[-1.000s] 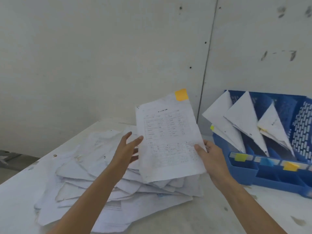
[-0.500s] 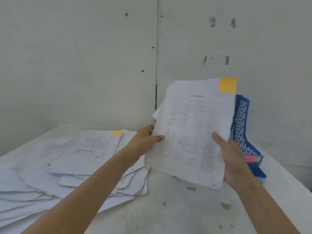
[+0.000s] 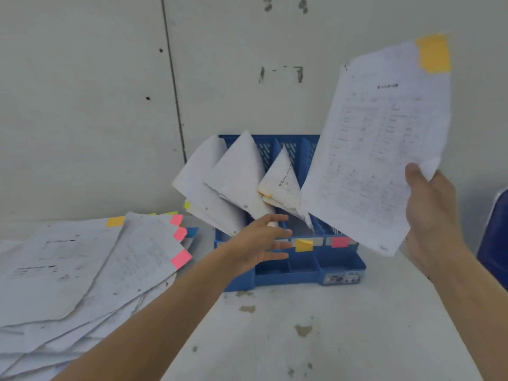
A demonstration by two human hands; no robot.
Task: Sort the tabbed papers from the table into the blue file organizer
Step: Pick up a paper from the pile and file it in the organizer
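Gripping a printed sheet [image 3: 379, 149] by its lower right corner, my right hand [image 3: 431, 213] holds it up in the air, thumb on the front and fingers curled behind. The sheet hangs tilted, above and in front of the right end of the blue file organizer [image 3: 291, 273], and an orange tab [image 3: 433, 53] sticks out at its top right corner. My left hand [image 3: 261, 243] is held out flat with straight, spread fingers and nothing in it, just in front of the organizer's label strip. I cannot tell whether it touches the plastic.

Three bundles of filed papers [image 3: 236, 177] stand in the organizer's left and middle slots, all leaning left. On the front strip I see a yellow label [image 3: 303, 244] and, to its right, a pink label [image 3: 340, 241]. The raised sheet hides the slot behind the pink one.

The organizer sits at the far side of the stained white table [image 3: 302, 339], against the grey wall [image 3: 82, 105]. A loose pile of tabbed papers [image 3: 82, 270] lies on the left, with pink tabs [image 3: 180, 258] and an orange one along its far edge. Something dark blue [image 3: 494, 243] shows at the right edge.
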